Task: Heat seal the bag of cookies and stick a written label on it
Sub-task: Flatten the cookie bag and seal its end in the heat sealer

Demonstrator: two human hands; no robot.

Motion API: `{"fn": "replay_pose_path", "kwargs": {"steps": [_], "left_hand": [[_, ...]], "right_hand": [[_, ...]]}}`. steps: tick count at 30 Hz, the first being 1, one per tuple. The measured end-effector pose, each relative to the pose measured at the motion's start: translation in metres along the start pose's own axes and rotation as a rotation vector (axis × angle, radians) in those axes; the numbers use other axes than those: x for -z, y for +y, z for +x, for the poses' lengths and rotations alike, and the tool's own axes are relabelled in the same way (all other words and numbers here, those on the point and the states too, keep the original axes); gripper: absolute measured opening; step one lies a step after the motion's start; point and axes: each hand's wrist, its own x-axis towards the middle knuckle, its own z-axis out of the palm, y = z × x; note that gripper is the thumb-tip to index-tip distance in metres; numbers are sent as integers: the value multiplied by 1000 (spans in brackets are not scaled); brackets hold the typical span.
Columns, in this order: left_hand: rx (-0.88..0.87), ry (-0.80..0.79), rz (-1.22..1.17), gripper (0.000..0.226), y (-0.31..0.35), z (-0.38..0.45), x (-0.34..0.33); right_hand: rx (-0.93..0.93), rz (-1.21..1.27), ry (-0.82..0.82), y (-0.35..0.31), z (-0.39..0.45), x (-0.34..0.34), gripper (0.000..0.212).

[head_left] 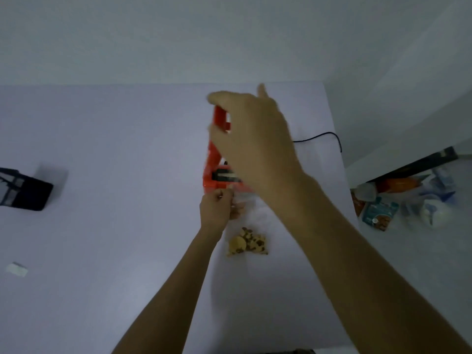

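An orange heat sealer (213, 172) stands on the white table (115, 175), its arm raised. My right hand (252, 139) grips the raised red handle (220, 120) from above. A clear bag of cookies (249, 242) lies just in front of the sealer, the cookies bunched at its near end. My left hand (217, 208) pinches the bag's open end at the sealer's front edge. My right forearm hides the sealer's right side and part of the bag.
A black cable (329, 136) runs from the sealer to the table's right edge. A dark tray-like object (25, 191) sits at far left, a small white piece (16, 269) nearer me. Packets and bags (408, 203) crowd a lower surface right of the table.
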Motion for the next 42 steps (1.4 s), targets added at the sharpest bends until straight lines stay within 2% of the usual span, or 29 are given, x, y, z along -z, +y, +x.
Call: {"fn": "replay_pose_path", "kwargs": {"steps": [1, 3, 6, 13, 29, 35, 42], "left_hand": [[-9, 2, -40, 31, -1, -1, 0], [-8, 3, -73, 31, -1, -2, -1], [-25, 0, -67, 33, -3, -1, 1], [-4, -7, -78, 36, -5, 3, 4], [-27, -3, -79, 44, -6, 5, 3], [-34, 11, -51, 34, -6, 3, 5], [-29, 9, -63, 34, -9, 4, 7]], "right_hand": [[-132, 15, 65, -4, 0, 17, 43], [-133, 61, 182, 12, -12, 23, 42], [-283, 142, 148, 44, -21, 22, 41], [-480, 481, 145, 103, -40, 6, 43], [-642, 501, 65, 142, -64, -26, 40], [-656, 495, 66, 147, -64, -30, 37], [-666, 467, 47, 153, -68, -36, 39]]}}
